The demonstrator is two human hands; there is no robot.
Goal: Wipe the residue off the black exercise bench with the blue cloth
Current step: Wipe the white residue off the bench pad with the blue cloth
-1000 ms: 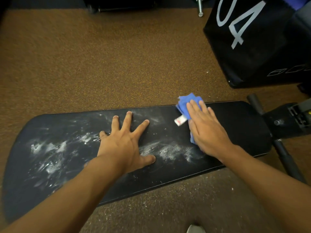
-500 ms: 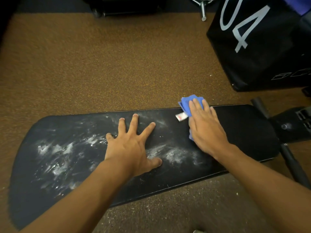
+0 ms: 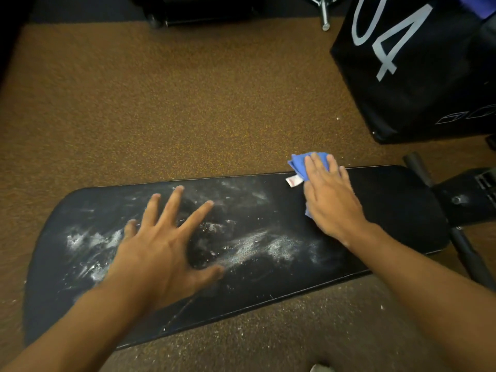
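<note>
Looking down through the head camera, we saw the black exercise bench [image 3: 389,210] lying lengthwise across a brown speckled floor [image 3: 188,103], its padded top serving as our desk. White residue [image 3: 257,247] smeared the middle and left part of the pad, thickest in a patch between our two hands and in streaks toward the left end, while the right end looked dark and mostly clean.

Our left hand [image 3: 158,251] lay flat on the pad with its fingers spread wide and straight, palm down on the smeared area, holding nothing. Our right hand [image 3: 330,202] pressed flat on the blue cloth [image 3: 298,165] at the far edge of the bench, fingers straight and close together. The cloth bunched out past the fingertips and slightly over the far edge, and a small white tag [image 3: 293,181] stuck out on its left side.

A large black box [image 3: 429,76] with pale "04" lettering stood on the floor beyond the right end of the bench. The bench's dark frame [image 3: 464,197] jutted out at the right. White specks dotted the floor in front of the bench.
</note>
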